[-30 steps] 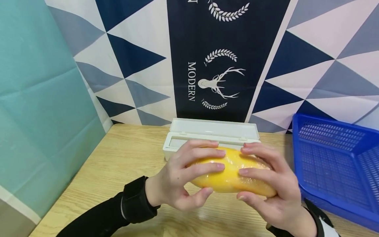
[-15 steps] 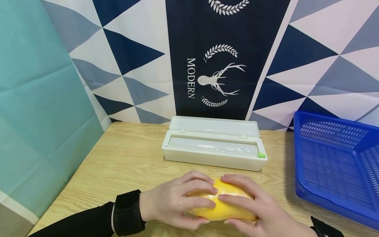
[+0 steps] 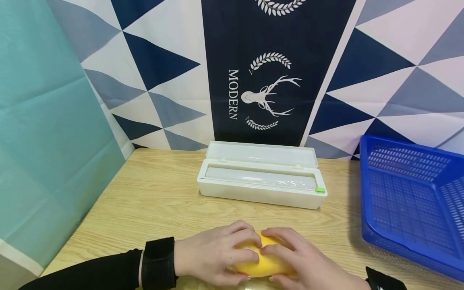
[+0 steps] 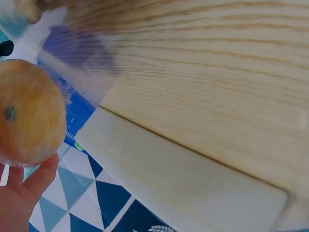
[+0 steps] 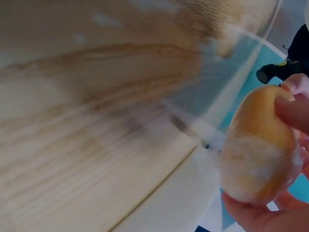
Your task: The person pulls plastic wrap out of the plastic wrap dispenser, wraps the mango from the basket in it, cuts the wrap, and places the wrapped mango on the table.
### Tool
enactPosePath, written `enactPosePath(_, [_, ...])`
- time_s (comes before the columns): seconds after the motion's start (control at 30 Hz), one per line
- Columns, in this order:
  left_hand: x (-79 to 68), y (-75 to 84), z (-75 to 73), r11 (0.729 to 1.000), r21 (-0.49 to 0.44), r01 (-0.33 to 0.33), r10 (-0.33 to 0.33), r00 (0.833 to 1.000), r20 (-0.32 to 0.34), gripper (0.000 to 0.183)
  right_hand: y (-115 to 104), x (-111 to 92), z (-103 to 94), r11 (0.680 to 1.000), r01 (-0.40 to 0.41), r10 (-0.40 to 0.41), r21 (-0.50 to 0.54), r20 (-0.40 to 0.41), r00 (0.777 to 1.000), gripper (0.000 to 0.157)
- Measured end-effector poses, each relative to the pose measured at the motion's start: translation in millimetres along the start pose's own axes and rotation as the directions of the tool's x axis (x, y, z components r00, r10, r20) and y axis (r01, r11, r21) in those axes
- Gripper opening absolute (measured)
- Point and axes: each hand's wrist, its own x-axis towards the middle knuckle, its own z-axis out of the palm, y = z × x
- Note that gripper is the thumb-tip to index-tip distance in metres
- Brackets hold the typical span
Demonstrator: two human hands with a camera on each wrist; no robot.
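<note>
A yellow mango (image 3: 266, 264) lies between both hands at the front of the wooden table, its skin shiny under clear film. My left hand (image 3: 221, 251) grips its left end with bent fingers on top and the thumb at the near side. At the other end, my right hand (image 3: 308, 262) holds it the same way. The left wrist view shows one rounded end of the mango (image 4: 31, 116) with a dark stem spot. Wrinkled, whitish film covers part of the mango (image 5: 258, 150) in the right wrist view. Its underside is hidden in the head view.
Behind the hands stands a long white cling film box (image 3: 253, 195), lid raised, with a film roll (image 3: 261, 177) inside and a green tab (image 3: 320, 190) at its right end. A blue plastic basket (image 3: 367, 217) is at the right. Patterned cloth (image 3: 174, 100) hangs behind the table.
Both hands have brought the mango down and toward the table's near edge, uncovering the white box in the head view. Both still grip it, fingers now more bent and closer together.
</note>
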Motion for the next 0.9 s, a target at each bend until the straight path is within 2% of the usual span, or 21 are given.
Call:
enactPosePath(0.1, [-3.2, -0.4, 2.9, 1.000, -0.010, 0.025, -0.024, 0.999, 0.028, 0.024, 0, 1, 4.8, 1.000, -0.006, 0.006, -0.008, 0.013, 1.000, 0.045])
enactPosePath(0.23, [-6.7, -1.1, 8.3, 0.999, -0.021, 0.041, -0.039, 0.996, 0.078, 0.025, 0, 0, 7.8, 0.996, -0.087, 0.082, 0.037, 0.116, 0.990, 0.042])
enactPosePath(0.33, [-8.4, -1.0, 12.2, 0.999, -0.011, 0.040, -0.039, 0.993, 0.110, 0.025, 2, -2, 12.6, 0.995, -0.088, 0.081, 0.048, 0.135, 0.988, 0.043])
enactPosePath(0.6, [-10.0, 1.8, 14.6, 0.998, 0.030, 0.058, -0.062, 0.988, 0.142, 0.026, 4, -6, 18.3, 0.999, -0.039, 0.036, 0.030, 0.073, 0.997, 0.042])
enactPosePath(0.73, [-11.2, 5.6, 13.7, 0.994, 0.074, 0.076, -0.085, 0.988, 0.126, 0.033, 5, -8, 19.3, 1.000, 0.011, -0.011, -0.004, 0.013, 1.000, 0.046])
enactPosePath(0.83, [-11.2, 9.5, 11.4, 0.984, 0.130, 0.126, -0.139, 0.985, 0.098, 0.042, 3, -7, 16.5, 0.999, -0.002, 0.001, -0.037, -0.021, 1.000, 0.050])
enactPosePath(0.9, [-9.8, 12.7, 9.8, 0.970, 0.163, 0.181, -0.195, 0.978, 0.070, 0.048, 2, -6, 12.9, 0.997, -0.038, 0.036, -0.068, -0.037, 0.999, 0.054])
